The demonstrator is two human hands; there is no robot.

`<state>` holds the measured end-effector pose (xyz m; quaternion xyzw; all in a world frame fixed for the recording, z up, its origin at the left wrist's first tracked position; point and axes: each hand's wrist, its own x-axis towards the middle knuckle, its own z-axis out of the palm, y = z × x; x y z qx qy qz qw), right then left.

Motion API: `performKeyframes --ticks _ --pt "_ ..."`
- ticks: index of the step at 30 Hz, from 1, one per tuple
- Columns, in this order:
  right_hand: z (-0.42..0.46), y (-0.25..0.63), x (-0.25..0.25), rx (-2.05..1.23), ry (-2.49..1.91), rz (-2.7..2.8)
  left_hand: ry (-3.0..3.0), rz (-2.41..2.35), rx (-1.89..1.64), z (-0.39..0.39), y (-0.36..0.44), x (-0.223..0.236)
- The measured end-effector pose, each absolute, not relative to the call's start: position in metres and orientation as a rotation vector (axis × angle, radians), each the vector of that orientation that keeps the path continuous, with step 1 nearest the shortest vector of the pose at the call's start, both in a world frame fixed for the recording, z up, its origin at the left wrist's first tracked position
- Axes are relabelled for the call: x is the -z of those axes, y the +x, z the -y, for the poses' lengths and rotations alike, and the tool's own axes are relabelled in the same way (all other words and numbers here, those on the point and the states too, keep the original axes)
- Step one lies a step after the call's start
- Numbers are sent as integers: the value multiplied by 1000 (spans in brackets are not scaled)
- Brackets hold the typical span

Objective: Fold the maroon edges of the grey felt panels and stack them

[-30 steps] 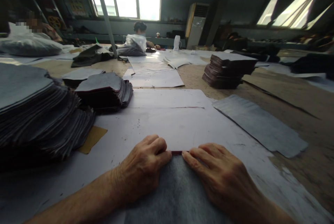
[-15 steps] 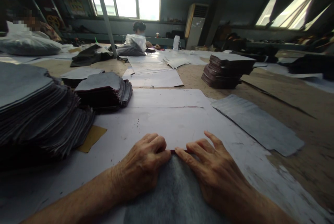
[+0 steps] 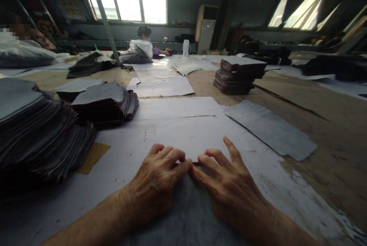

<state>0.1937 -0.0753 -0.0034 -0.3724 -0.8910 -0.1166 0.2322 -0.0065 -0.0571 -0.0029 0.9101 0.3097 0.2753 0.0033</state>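
A grey-backed sheet of material, maybe leather or fabric, lies in front of me, its far edge showing a thin dark red strip. On the left part of that edge my left hand is closed, fingers curled and thumb against the fold. My right hand pinches the same edge from the other side, with its little finger lifted and stretched forward. Both thumb tips meet near the middle of the edge. The near part of the sheet runs out of view between my forearms.
White paper covers the table under the work. At left stand a tall stack of grey pieces and a smaller stack. A loose grey piece and a dark red stack lie right. Another person sits across.
My thumbs have come together at the edge, and my right little finger is raised higher. The whole view has shifted slightly, so the background sits further left.
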Motion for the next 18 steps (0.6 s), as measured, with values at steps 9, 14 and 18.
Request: performKeyframes --ticks 9,14,18 --pt "84 218 3 402 -1047 2199 2820 -936 -819 58 -3 7" --pt "92 226 8 288 -1094 2278 2724 -986 -893 52 -17 -7" --pt "93 224 10 241 -1132 2312 2406 -1233 -1039 45 -35 -26"
